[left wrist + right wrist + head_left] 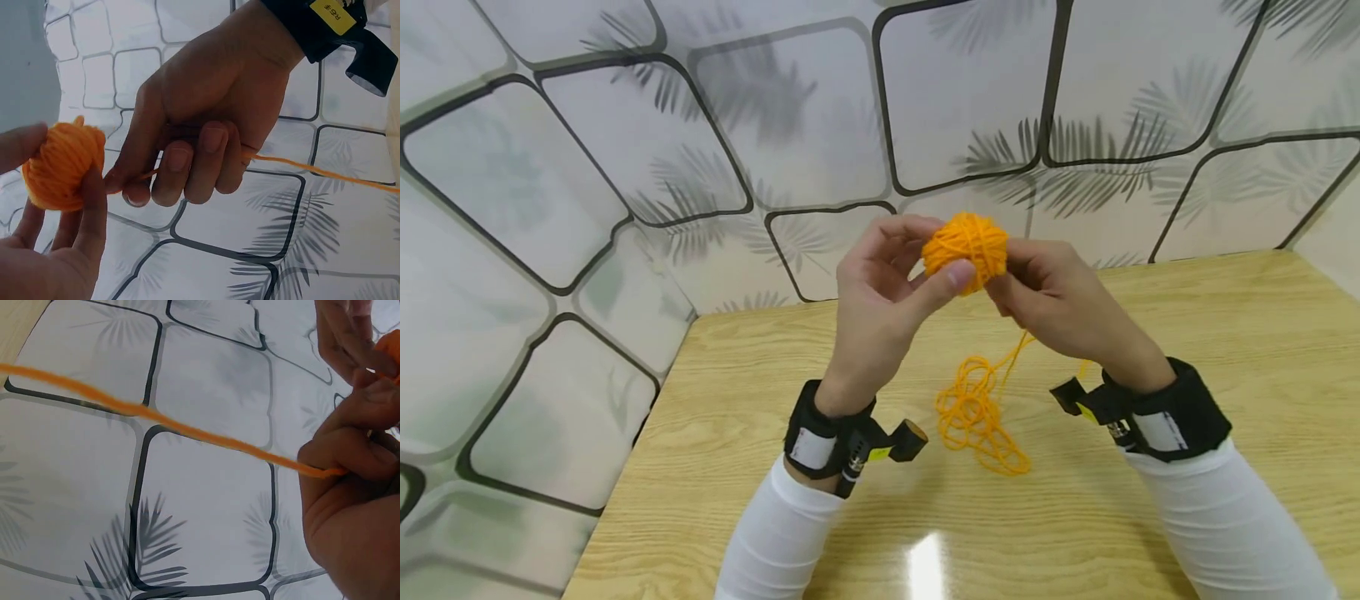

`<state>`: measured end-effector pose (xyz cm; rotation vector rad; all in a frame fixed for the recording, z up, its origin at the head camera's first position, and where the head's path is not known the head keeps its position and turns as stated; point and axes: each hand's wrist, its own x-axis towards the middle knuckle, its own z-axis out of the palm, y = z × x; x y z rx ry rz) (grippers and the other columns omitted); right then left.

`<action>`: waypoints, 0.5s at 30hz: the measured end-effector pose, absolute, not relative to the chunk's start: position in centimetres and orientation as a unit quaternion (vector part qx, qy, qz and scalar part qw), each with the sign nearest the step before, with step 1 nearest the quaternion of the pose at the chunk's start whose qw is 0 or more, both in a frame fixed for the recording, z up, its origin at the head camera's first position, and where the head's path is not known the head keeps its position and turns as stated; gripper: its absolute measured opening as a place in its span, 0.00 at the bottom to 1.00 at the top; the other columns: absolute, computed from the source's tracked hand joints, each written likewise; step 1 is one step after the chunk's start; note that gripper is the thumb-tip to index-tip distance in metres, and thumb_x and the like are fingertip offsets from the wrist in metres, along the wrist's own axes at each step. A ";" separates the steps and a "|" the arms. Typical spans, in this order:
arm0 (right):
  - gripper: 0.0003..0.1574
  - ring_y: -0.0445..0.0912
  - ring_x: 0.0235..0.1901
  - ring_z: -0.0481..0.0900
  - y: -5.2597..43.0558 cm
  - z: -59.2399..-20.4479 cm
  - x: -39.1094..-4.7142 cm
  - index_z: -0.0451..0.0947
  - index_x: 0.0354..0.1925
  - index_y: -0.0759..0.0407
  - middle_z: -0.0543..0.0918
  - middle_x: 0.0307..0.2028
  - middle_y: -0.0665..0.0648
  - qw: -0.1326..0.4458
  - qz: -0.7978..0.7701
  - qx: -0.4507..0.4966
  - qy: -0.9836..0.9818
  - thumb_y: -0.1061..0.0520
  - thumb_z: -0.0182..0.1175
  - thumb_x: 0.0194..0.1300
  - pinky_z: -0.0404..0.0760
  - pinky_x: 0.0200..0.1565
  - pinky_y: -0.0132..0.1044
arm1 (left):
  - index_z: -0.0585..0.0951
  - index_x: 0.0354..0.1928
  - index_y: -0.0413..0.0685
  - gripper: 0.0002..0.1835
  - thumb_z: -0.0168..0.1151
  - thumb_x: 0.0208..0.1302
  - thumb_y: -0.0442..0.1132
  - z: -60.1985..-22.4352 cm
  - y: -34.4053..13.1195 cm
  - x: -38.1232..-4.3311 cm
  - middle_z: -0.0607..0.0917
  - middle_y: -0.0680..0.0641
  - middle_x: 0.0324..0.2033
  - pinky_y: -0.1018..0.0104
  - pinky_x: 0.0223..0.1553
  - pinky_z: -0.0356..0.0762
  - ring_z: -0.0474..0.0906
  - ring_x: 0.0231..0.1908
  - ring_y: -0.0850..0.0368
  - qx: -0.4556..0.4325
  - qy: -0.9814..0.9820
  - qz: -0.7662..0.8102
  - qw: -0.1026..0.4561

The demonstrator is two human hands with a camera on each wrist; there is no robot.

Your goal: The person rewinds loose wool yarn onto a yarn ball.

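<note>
A small ball of orange yarn (pixel 966 250) is held up above the table between the thumb and fingers of my left hand (pixel 880 308). Close against its right side is my right hand (pixel 1060 292), thumb and forefinger pinching the yarn strand. In the left wrist view the strand (pixel 325 172) runs from the ball through the curled fingers of the right hand (pixel 206 112) and out past its heel. The right wrist view shows the same strand (pixel 206 434) stretching away from the fist. Below, a loose tangle of orange yarn (pixel 973 412) lies on the table.
The light wood table (pixel 737 433) meets a wall (pixel 805 108) with dark-outlined panels and leaf prints at the back and left. Black straps with small cameras sit on both wrists, the left strap (pixel 808 450) near the yarn tangle.
</note>
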<state>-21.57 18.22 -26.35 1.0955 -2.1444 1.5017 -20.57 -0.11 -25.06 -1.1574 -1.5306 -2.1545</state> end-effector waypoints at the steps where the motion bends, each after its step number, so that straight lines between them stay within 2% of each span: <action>1: 0.07 0.41 0.14 0.62 18.0 -26.4 -21.5 0.75 0.37 0.53 0.69 0.19 0.50 0.141 0.508 0.389 -0.755 0.61 0.50 0.67 0.61 0.15 0.35 | 0.69 0.47 0.33 0.19 0.63 0.55 0.31 -25.2 -0.1 -20.8 0.74 0.39 0.45 0.48 0.47 0.73 0.73 0.46 0.45 -0.386 -0.526 -0.742 0.154; 5: 0.07 0.40 0.15 0.62 17.4 -26.3 -20.9 0.73 0.32 0.47 0.67 0.19 0.47 0.131 0.467 0.411 -0.772 0.60 0.54 0.65 0.62 0.17 0.35 | 0.71 0.44 0.34 0.17 0.63 0.54 0.30 -25.4 0.1 -21.3 0.75 0.40 0.42 0.51 0.43 0.75 0.74 0.42 0.46 -0.347 -0.550 -0.715 0.257; 8: 0.08 0.39 0.15 0.62 17.4 -25.9 -20.4 0.73 0.31 0.46 0.66 0.18 0.46 0.144 0.460 0.414 -0.772 0.60 0.56 0.63 0.61 0.17 0.35 | 0.72 0.43 0.32 0.16 0.64 0.53 0.29 -25.1 0.1 -21.1 0.75 0.41 0.40 0.53 0.39 0.76 0.74 0.40 0.49 -0.331 -0.587 -0.676 0.297; 11: 0.09 0.39 0.15 0.62 17.8 -25.4 -20.0 0.75 0.32 0.49 0.68 0.19 0.47 0.165 0.474 0.403 -0.765 0.64 0.56 0.62 0.61 0.16 0.34 | 0.73 0.44 0.30 0.16 0.63 0.53 0.29 -24.7 0.0 -20.7 0.75 0.39 0.41 0.55 0.38 0.76 0.74 0.39 0.51 -0.334 -0.627 -0.646 0.278; 15: 0.08 0.39 0.14 0.62 18.5 -24.9 -19.9 0.77 0.33 0.56 0.68 0.19 0.50 0.218 0.500 0.370 -0.752 0.68 0.54 0.62 0.60 0.14 0.33 | 0.74 0.45 0.30 0.16 0.62 0.54 0.28 -24.5 -0.2 -20.3 0.76 0.38 0.42 0.56 0.38 0.77 0.75 0.40 0.52 -0.360 -0.652 -0.636 0.203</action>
